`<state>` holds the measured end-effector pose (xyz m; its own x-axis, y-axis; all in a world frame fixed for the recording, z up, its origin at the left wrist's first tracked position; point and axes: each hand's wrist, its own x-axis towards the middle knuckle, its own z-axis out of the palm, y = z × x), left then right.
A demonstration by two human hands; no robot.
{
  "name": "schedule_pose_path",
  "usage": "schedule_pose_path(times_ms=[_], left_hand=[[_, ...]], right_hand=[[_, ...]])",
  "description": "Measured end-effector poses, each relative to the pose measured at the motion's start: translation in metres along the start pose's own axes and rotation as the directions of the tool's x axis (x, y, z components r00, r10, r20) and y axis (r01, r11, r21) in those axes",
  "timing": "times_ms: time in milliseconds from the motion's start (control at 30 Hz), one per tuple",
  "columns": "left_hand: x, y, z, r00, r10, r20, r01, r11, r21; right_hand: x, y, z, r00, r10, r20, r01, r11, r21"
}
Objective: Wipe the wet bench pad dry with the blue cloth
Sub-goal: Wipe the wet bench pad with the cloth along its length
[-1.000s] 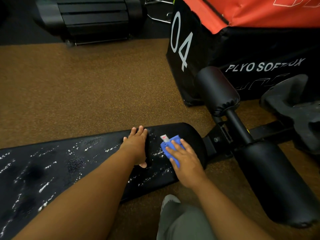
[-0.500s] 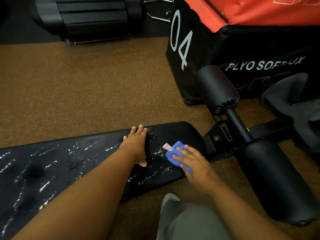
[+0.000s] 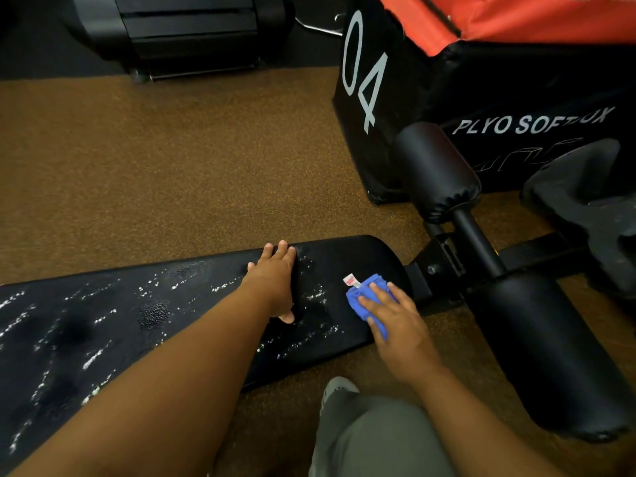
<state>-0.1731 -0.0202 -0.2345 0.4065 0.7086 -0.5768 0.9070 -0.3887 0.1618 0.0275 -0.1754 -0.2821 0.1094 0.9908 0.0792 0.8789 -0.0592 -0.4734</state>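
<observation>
Cloth: small bunched-up blue cloth [image 3: 358,297] sits on the rounded right end of the pad, with a little white tag [image 3: 351,280] with a red mark sticking out on its far-left side. Can't read the tag, too small.

Pad: long black vinyl bench pad [image 3: 103,321], textured, running from the left edge to the middle. White beads and streaks of water are all over it, thicker toward the left.

Right hand: right hand [image 3: 395,321] lies flat on top of the cloth, fingers straight and spread, pressing it down rather than curling round it.

Left hand: left hand [image 3: 275,280] is planted on the pad just left of the cloth, palm down, fingers reaching the far edge, thumb pointing back toward the person. Loose, gripping nothing.

Bench rollers: two black padded foam rollers [image 3: 437,173] on a black bar, just right of the pad.

Box: big black soft box with an orange top [image 3: 499,74], printed "04" on one side and "PLYO SOFT" on the other; the last letters are partly hidden by a fold.

Floor: brown speckled rubber floor [image 3: 172,160].

Person: grey trouser leg [image 3: 378,442] and a grey shoe toe [image 3: 337,387] at the bottom.
</observation>
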Motion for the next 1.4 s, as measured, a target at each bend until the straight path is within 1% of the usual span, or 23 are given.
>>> schedule_pose_path(times_ms=[67,133,167,200,300,367,500,533,600,667,700,800,867,900,967,1033,1067,1133,1200,1267,1300,1333,1400], left_hand=[[0.000,0.000,0.000,1.000,-0.001,0.002,0.001,1.000,0.000],[0.000,0.000,0.000,1.000,0.000,0.001,0.000,1.000,0.002],[0.000,0.000,0.000,1.000,0.003,0.002,-0.003,1.000,0.003],[-0.001,-0.001,0.000,1.000,0.005,0.003,-0.005,1.000,0.003],[-0.002,0.001,-0.001,1.000,0.006,0.001,-0.006,1.000,-0.002],[-0.001,0.001,-0.001,1.000,0.003,0.005,-0.003,1.000,-0.005],[0.000,0.000,0.000,1.000,0.002,0.003,-0.002,1.000,-0.005],[0.000,0.000,0.000,1.000,0.003,0.004,-0.003,1.000,-0.009],[-0.001,0.000,0.000,1.000,0.005,0.003,-0.004,1.000,-0.014],[-0.001,0.000,-0.001,1.000,0.002,0.004,-0.002,1.000,-0.014],[0.000,0.001,-0.001,1.000,0.001,0.005,-0.001,1.000,-0.012],[0.000,0.000,-0.001,1.000,0.003,0.007,-0.002,1.000,-0.009],[0.000,-0.001,0.000,1.000,0.005,0.009,-0.005,1.000,-0.009],[0.000,-0.001,0.000,1.000,0.005,0.006,-0.005,1.000,-0.008],[0.000,0.000,0.000,1.000,0.004,0.002,-0.004,1.000,-0.003],[0.000,0.000,0.000,1.000,0.002,0.003,-0.002,1.000,0.002],[0.001,0.001,0.000,1.000,0.001,0.004,-0.001,1.000,0.006],[0.001,0.001,-0.001,1.000,-0.002,0.009,0.002,1.000,0.010],[0.002,0.001,-0.001,1.000,-0.003,0.013,0.002,1.000,0.006],[0.001,0.000,-0.001,1.000,0.002,0.013,-0.002,1.000,0.007],[0.001,0.000,-0.001,1.000,0.004,0.012,-0.004,1.000,0.006],[0.001,0.000,-0.001,1.000,0.006,0.008,-0.006,1.000,0.006],[0.001,0.000,0.000,1.000,0.007,0.003,-0.007,1.000,0.007]], right_hand=[[-0.013,-0.013,0.005,0.995,-0.076,0.062,0.073,0.996,0.052],[-0.026,-0.007,-0.006,0.955,-0.210,0.208,0.190,0.975,0.114],[-0.026,0.004,-0.013,0.941,-0.247,0.230,0.229,0.968,0.104],[-0.024,0.015,-0.017,0.948,-0.240,0.209,0.228,0.970,0.078],[-0.015,0.019,-0.015,0.999,-0.026,0.038,0.023,0.998,0.059],[-0.019,0.002,-0.006,0.999,-0.012,0.035,0.010,0.999,0.047],[-0.034,0.010,-0.018,0.929,-0.224,0.294,0.199,0.974,0.113],[-0.031,0.021,-0.022,0.934,-0.216,0.285,0.194,0.975,0.105],[-0.023,0.029,-0.022,0.982,-0.075,0.173,0.059,0.994,0.096],[-0.021,0.015,-0.013,0.998,0.024,0.066,-0.029,0.996,0.085],[-0.024,0.005,-0.008,0.998,0.006,0.062,-0.011,0.996,0.083],[-0.033,0.002,-0.008,0.959,-0.172,0.225,0.154,0.984,0.092],[-0.029,0.020,-0.017,0.950,-0.217,0.226,0.214,0.976,0.040],[-0.024,0.029,-0.019,0.972,-0.160,0.173,0.159,0.987,0.021],[-0.007,0.033,-0.018,0.996,0.084,0.005,-0.084,0.996,0.004],[0.014,0.020,-0.009,0.949,0.298,-0.107,-0.300,0.954,-0.004],[0.022,0.011,-0.002,0.936,0.330,-0.122,-0.334,0.942,-0.015],[0.028,-0.005,0.008,0.963,0.254,-0.091,-0.258,0.966,-0.035],[0.023,-0.008,0.008,1.000,0.023,0.016,-0.022,0.998,-0.053],[0.022,0.003,-0.002,0.983,-0.140,0.118,0.145,0.989,-0.038],[0.026,0.011,-0.007,0.983,-0.143,0.112,0.149,0.988,-0.050],[0.033,0.015,-0.010,0.994,-0.081,0.067,0.086,0.994,-0.068],[0.052,0.016,-0.008,0.986,0.157,-0.062,-0.162,0.983,-0.087]])
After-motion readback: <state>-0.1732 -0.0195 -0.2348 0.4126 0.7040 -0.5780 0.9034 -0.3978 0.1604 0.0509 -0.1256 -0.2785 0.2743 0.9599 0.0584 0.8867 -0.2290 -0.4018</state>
